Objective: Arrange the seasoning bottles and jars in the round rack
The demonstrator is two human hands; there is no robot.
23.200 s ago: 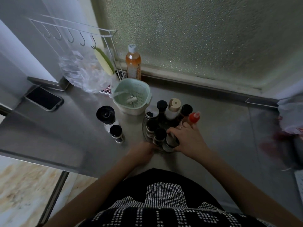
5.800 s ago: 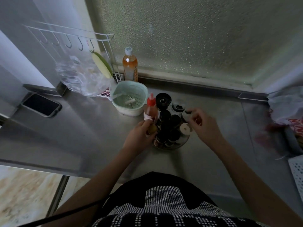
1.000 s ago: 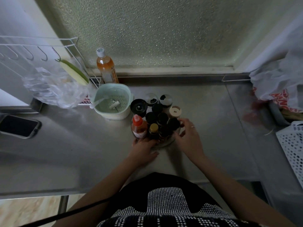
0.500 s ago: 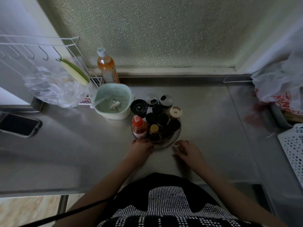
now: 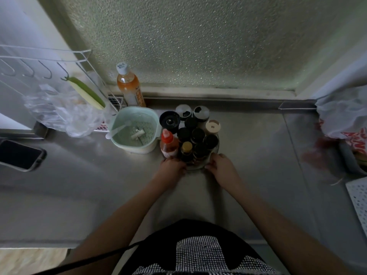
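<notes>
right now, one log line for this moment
stage: bottles racked | left hand: on round rack near rim | right hand: on near rim | red-capped bottle: upright, left edge

The round rack [image 5: 206, 165] shows only a sliver of rim at six o'clock, the bottles hiding the rest; both hands' fingertips vanish under that rim, so their hold is unclear; jar labels are too dark to read; the phone [image 5: 19, 154] at nine o'clock and the white basket [image 5: 358, 199] at three are cut by the edges.
</notes>
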